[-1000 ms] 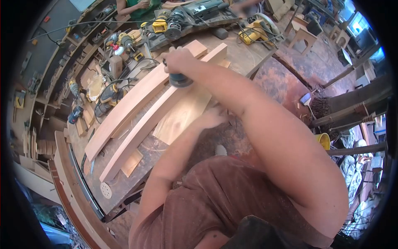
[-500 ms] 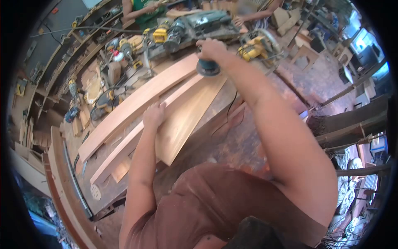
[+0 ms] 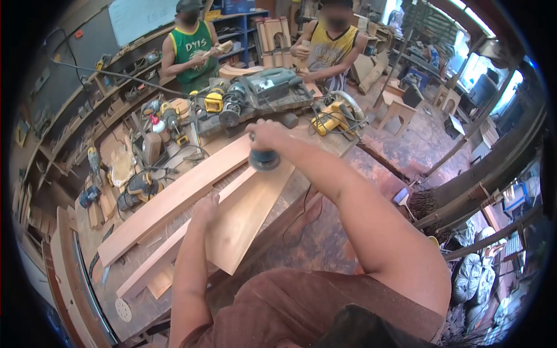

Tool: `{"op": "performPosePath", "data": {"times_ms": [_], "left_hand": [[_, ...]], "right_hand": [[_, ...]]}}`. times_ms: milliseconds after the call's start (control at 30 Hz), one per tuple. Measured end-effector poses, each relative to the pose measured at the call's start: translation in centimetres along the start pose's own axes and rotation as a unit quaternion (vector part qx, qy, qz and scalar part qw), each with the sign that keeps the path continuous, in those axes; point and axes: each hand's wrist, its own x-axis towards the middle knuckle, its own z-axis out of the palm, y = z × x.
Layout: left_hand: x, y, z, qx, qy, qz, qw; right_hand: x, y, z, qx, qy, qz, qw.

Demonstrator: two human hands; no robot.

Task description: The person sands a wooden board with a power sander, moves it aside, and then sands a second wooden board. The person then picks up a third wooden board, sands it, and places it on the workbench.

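Observation:
My right hand (image 3: 268, 134) is closed over the top of a blue-green orbital sander (image 3: 264, 160). The sander's round base rests at the far end of a narrow, slightly curved wooden piece (image 3: 155, 255). My left hand (image 3: 204, 210) is wrapped round the middle of that same piece. On its right lies a wider, pale yellowish board (image 3: 246, 223). A long pinkish curved board (image 3: 174, 197) lies on the left, apart from both hands. Near the table's front corner sits a perforated sanding disc (image 3: 123, 310).
Several power tools, among them a yellow circular saw (image 3: 336, 119) and a jigsaw (image 3: 142, 188), crowd the workbench (image 3: 130, 278) at the back and left. Across it stand a person in a green jersey (image 3: 191, 52) and another in a yellow one (image 3: 333, 49). Long boards (image 3: 75, 278) lean at the left.
The view has tilted up, so the two people now show more fully and the bench sits lower. My left hand stays on the narrow piece and my right hand on the sander.

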Motion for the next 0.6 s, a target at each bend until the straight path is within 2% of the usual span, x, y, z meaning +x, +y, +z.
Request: {"op": "performPosePath", "data": {"times_ms": [33, 167, 233, 367, 467, 533, 600], "left_hand": [[0.3, -0.8, 0.1, 0.010, -0.020, 0.008, 1.000], [-4.0, -2.6, -3.4, -0.039, -0.003, 0.047, 0.998], [-6.2, -4.6, -4.6, 0.015, -0.010, 0.004, 1.000], [-10.0, -10.9, -5.2, 0.049, 0.013, 0.026, 0.998], [-13.3, -15.8, -6.5, 0.051, -0.020, -0.027, 0.998], [-15.4, -22.3, -5.2, 0.141, 0.055, 0.071, 0.986], [-18.4, -25.4, -6.8, 0.136, 0.008, -0.032, 0.990]], "right_hand": [[-0.1, -1.1, 0.4, 0.001, 0.003, -0.009, 1.000], [-1.1, -6.0, 0.8, -0.013, -0.014, -0.040, 0.999], [-1.6, -8.7, 1.0, 0.003, -0.020, -0.040, 0.999], [-2.6, -14.7, 1.2, 0.006, -0.031, -0.065, 0.997], [-3.3, -19.7, 1.6, 0.013, -0.047, -0.085, 0.995], [-4.0, -23.1, 1.7, 0.015, -0.065, -0.097, 0.993], [-5.3, -26.6, 1.9, 0.015, -0.040, -0.133, 0.990]]}}
